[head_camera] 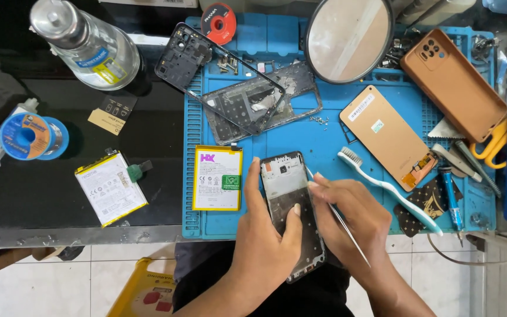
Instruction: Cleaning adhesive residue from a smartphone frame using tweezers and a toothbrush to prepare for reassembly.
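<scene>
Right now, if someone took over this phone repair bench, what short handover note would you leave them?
Left hand grips the opened phone frame at the blue mat's front edge. Right hand holds thin tweezers, tip at the frame's upper right edge. Done: battery out on the mat, back panel and dark midframe laid aside. Left: the work inside the frame; refitting not yet begun.

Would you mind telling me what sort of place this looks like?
Most likely a phone repair bench. The left hand holds an opened phone while the right hand works on it with a thin tool; loose batteries and a bare phone frame lie on a blue repair mat.
</scene>
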